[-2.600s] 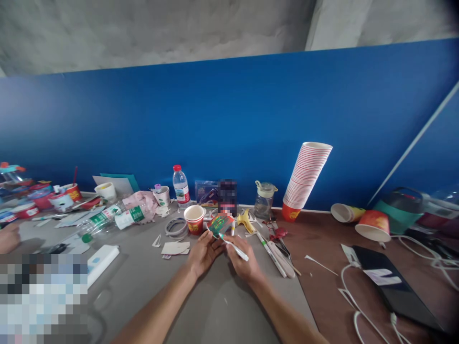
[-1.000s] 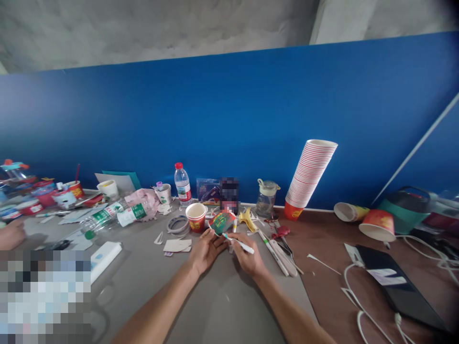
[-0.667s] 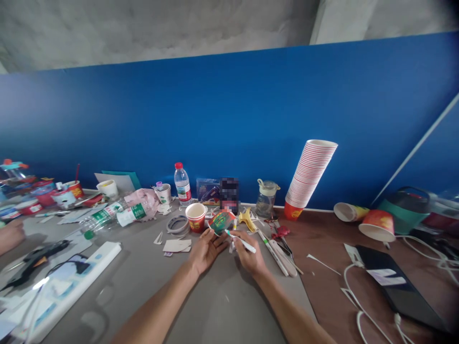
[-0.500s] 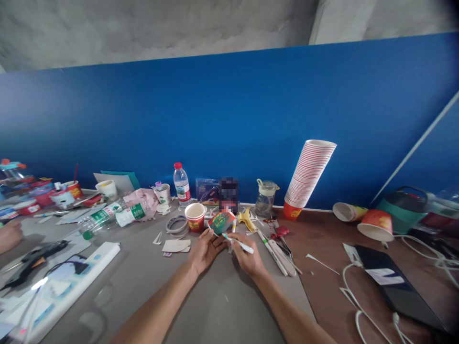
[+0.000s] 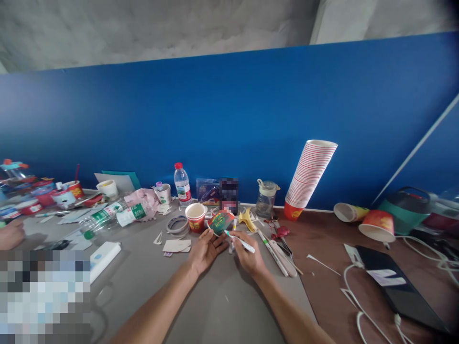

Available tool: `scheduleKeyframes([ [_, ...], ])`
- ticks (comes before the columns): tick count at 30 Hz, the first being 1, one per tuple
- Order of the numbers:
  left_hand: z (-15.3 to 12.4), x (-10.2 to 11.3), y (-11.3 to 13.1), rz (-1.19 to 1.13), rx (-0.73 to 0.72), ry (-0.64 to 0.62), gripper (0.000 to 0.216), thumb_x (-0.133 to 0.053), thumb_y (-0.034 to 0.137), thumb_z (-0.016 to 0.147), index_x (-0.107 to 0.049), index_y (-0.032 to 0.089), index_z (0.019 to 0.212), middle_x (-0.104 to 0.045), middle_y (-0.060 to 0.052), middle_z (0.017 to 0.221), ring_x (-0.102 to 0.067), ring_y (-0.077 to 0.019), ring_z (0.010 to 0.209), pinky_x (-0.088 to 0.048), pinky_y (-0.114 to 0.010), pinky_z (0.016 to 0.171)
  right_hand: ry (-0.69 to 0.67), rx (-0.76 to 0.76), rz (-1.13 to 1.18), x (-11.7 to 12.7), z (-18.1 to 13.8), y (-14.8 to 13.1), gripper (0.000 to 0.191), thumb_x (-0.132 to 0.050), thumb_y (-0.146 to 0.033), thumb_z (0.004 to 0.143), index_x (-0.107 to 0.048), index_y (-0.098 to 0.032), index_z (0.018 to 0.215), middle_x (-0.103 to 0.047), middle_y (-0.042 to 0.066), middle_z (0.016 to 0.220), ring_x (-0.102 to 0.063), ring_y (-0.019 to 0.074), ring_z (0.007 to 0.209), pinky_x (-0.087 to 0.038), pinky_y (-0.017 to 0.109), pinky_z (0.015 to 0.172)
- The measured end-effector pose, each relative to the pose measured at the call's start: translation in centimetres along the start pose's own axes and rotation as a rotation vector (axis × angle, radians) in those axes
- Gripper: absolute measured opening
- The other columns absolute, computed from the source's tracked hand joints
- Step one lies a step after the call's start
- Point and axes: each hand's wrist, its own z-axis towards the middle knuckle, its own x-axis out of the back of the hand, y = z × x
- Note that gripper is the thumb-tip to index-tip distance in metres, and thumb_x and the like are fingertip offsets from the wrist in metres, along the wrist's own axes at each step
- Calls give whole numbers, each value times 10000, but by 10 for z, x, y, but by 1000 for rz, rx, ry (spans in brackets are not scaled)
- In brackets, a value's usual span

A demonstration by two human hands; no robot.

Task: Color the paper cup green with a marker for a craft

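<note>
My left hand is closed on the lower edge of a curved red paper piece with a green-coloured patch and lighter marks on it. In my right hand is a white marker pen, its teal tip end close to the lower right edge of the piece. Whether the tip touches the paper I cannot tell. Just left of the piece stands a red and white paper cup. To the right lie a yellow peel-like object and a long white pen with a green band.
A tall leaning stack of paper cups stands at the right, near a glass jar. Behind are a water bottle and a blue partition. A black phone with cables lies right. At far left is another person's hand.
The marker's tip has shifted slightly right and up along the paper piece with my right hand. My left hand keeps its hold. A blurred patch now covers the lower left corner.
</note>
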Motion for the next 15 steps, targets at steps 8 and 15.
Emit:
scheduleKeyframes([
  [8,-2,-3,1,0,4,23,124,-657,199,776,-558,181,849,-680,-39,764,-683,-229,812,-525,-450,817,-16,20,-40,0,-1,0,249,-467,-267,885,-703,-207,942,-728,75,900,-673,202,820,-526,314,748],
  [15,0,-2,1,-9,5,4,105,-639,206,794,-562,186,863,-683,-35,771,-680,-236,833,-514,-462,832,-24,28,-46,0,-1,-1,251,-458,-257,889,-693,-211,964,-719,71,897,-666,204,826,-514,311,737],
])
